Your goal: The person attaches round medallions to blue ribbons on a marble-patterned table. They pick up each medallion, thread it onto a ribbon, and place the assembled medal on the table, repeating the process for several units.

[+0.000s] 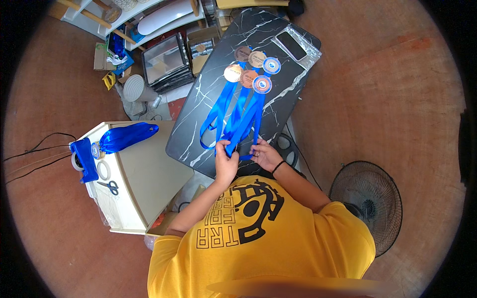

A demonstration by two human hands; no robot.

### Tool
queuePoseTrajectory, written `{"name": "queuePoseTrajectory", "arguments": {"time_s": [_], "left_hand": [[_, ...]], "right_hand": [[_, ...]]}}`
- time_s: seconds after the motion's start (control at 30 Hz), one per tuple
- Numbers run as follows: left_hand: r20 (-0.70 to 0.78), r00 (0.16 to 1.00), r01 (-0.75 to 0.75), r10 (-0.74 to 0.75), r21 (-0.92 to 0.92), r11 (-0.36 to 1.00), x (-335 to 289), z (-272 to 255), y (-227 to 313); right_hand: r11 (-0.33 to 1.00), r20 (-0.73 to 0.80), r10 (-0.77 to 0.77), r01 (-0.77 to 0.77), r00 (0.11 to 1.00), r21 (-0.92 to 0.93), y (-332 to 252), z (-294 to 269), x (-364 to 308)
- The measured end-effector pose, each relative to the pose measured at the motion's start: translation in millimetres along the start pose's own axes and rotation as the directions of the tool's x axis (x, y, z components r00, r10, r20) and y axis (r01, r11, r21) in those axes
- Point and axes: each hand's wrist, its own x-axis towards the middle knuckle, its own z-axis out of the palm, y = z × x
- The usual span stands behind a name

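Note:
Several round medals point(233, 73) in gold, bronze and dark brown tones lie in two rows on a black marble-patterned table point(198, 124). Two of them show blue-and-white printed centres. Their blue ribbons point(223, 105) run down toward me and gather at the near edge. My left hand point(226, 161) is closed on the ribbons, thumb and fingers pinching them. To its right, my right hand point(267, 156) pinches the loop end of a ribbon point(245, 157) between thumb and fingers, with a dark band round the wrist.
A phone point(291, 46) rests on a clear plastic packet at the table's far right corner. On the cream cabinet point(149, 169) at left are a bundle of blue ribbon point(128, 137), tape rolls point(103, 170) and scissors point(109, 187). A fan point(366, 208) stands right; stacked frames point(166, 62) sit far left.

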Motion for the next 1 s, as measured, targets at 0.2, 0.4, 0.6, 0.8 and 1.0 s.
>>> {"name": "queuePoseTrajectory", "arguments": {"time_s": [0.2,0.4,0.6,0.8,1.0], "left_hand": [[0.103,0.918,0.395,-0.383,-0.142,0.908,4.1,-1.4,-32.0],[0.269,0.692,0.720,-0.670,-0.332,0.610,4.9,-1.4,-46.9],[0.375,0.611,0.782,-0.697,-0.422,0.459,5.0,-5.2,-45.6],[0.370,0.592,0.786,-0.716,-0.459,0.413,4.2,-4.9,-47.9],[0.365,0.588,0.789,-0.722,-0.458,0.410,4.1,-2.3,-58.1]], "right_hand": [[0.481,-0.186,-0.660,0.220,0.728,-0.849,-10.1,-5.7,32.8],[-0.295,0.317,-0.893,0.116,0.319,-0.948,-112.4,33.0,98.8],[-0.327,0.265,-0.851,-0.063,0.453,-0.943,-143.5,66.5,115.8],[-0.436,0.420,-0.790,0.072,0.447,-0.897,-155.0,55.3,124.6],[-0.505,0.530,-0.719,0.186,0.450,-0.843,-165.3,47.4,124.3]]}}
